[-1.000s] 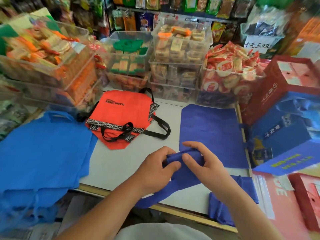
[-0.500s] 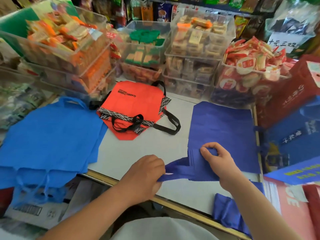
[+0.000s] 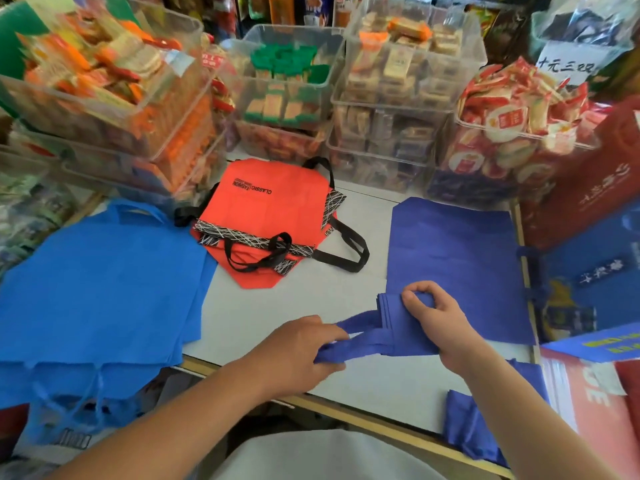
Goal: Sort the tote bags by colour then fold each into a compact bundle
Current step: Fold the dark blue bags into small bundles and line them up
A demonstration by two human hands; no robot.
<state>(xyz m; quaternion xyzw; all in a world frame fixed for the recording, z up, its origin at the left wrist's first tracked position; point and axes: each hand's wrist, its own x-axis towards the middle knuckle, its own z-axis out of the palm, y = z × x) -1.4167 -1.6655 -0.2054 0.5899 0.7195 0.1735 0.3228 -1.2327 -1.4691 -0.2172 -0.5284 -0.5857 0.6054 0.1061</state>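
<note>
Fingers of left hand and right hand clamp one navy tote near one orange tote.

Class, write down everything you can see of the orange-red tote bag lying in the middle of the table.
The orange-red fabric tote bag looks like non-woven cloth. It has black strap handles, a black-and-white line-patterned trim band across its near side and black print reading CLASSIC FASHION. It lies flat on the white table, its corners tucked in so the outline is many-sided, its handles sprawled loose. It is not yet bundled.
</note>
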